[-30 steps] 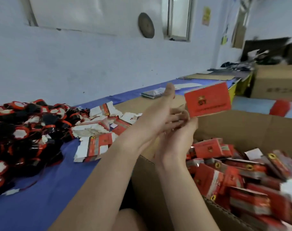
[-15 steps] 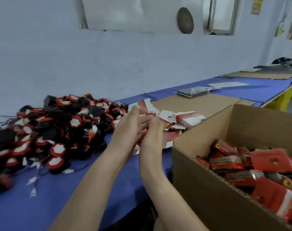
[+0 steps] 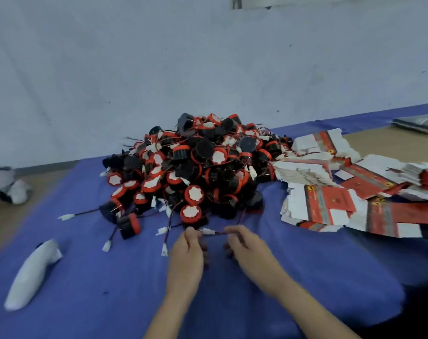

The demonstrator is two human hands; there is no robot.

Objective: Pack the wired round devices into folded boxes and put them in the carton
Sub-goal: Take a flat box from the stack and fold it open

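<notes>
Two hands [image 3: 187, 250] [image 3: 247, 248], one device heap [image 3: 198, 162], many boxes [image 3: 330, 204]

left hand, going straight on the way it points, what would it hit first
Probably the nearest red-capped round device, just beyond the left hand, whose fingers pinch a wire; depth is unclear.

Heap of black-and-red wired round devices [image 3: 196, 165] beside flat unfolded boxes [image 3: 330, 204].
</notes>
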